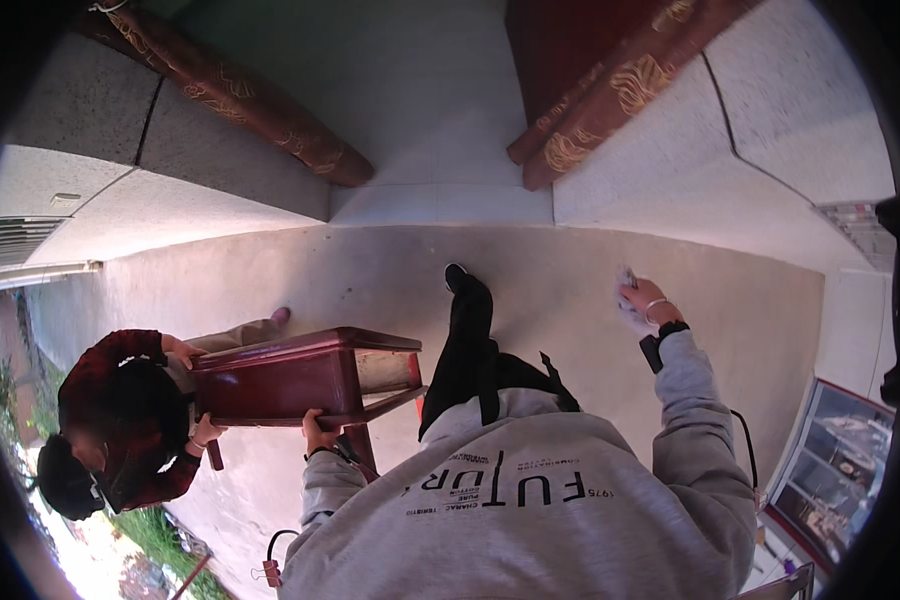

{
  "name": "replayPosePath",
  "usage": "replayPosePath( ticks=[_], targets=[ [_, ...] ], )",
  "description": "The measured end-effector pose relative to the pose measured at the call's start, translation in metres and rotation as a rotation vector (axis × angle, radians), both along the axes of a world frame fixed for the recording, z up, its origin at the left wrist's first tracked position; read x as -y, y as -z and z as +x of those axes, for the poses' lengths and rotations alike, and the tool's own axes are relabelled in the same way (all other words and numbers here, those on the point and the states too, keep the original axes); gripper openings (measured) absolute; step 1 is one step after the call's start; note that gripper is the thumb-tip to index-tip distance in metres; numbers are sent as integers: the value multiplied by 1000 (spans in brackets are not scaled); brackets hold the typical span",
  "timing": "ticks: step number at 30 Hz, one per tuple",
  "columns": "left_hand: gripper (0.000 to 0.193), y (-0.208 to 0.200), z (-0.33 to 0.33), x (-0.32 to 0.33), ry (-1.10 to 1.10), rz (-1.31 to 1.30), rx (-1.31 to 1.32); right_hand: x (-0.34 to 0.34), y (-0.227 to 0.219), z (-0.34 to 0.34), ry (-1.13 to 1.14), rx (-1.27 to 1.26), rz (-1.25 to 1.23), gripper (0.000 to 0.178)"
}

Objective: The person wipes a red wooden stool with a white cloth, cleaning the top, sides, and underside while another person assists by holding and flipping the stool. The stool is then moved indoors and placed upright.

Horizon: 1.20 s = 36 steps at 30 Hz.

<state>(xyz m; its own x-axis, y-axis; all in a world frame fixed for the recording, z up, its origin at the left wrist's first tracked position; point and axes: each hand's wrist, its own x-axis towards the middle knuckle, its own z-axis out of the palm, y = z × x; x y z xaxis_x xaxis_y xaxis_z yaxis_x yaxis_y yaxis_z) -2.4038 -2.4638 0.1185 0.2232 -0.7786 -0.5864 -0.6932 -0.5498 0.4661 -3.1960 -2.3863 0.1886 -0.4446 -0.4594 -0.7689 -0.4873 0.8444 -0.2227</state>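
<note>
My left hand [318, 432] is closed on the lower edge of a dark red wooden table [275, 378], at its end nearer me. The table looks long, with a glossy surface and a framed, open end. A co-worker [120, 420] in a dark red plaid top and a dark cap grips its other end with both hands. My right hand [646, 298] is stretched out to the right, away from the table. Its fingers are closed round a crumpled whitish cloth [632, 312], partly blurred.
Ahead is a doorway flanked by brown patterned curtains [270, 135], between pale walls [670, 150]. A glass-fronted cabinet [835, 465] stands at the right. Green plants [160, 535] lie beyond the concrete floor [570, 270] at lower left. My legs [467, 350] are mid-stride.
</note>
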Motion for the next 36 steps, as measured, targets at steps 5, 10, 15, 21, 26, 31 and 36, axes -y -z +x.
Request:
replayPosePath(
  ticks=[5,10,15,21,26,31,36],
  targets=[
    [37,10,-42,53,-1040,266,-563,119,11,16,-215,-7,-191,55],
    [24,9,-81,52,-838,262,-516,130,21,0,-239,74,-115,56],
    [19,-17,-72,80,-1173,201,-625,159,59,-9,-442,-33,-168,71],
    [36,-73,-51,162,-951,38,-484,267,71,-38,-242,0,183,71],
    [38,-81,-89,186,-1222,103,-454,343,55,-133,-349,-125,152,48],
    [29,-81,-136,209,-1313,49,-523,505,67,-141,-444,-62,-81,39],
    [20,-97,-165,233,-1318,274,-693,680,36,-73,-649,220,-375,45]
  ],
)
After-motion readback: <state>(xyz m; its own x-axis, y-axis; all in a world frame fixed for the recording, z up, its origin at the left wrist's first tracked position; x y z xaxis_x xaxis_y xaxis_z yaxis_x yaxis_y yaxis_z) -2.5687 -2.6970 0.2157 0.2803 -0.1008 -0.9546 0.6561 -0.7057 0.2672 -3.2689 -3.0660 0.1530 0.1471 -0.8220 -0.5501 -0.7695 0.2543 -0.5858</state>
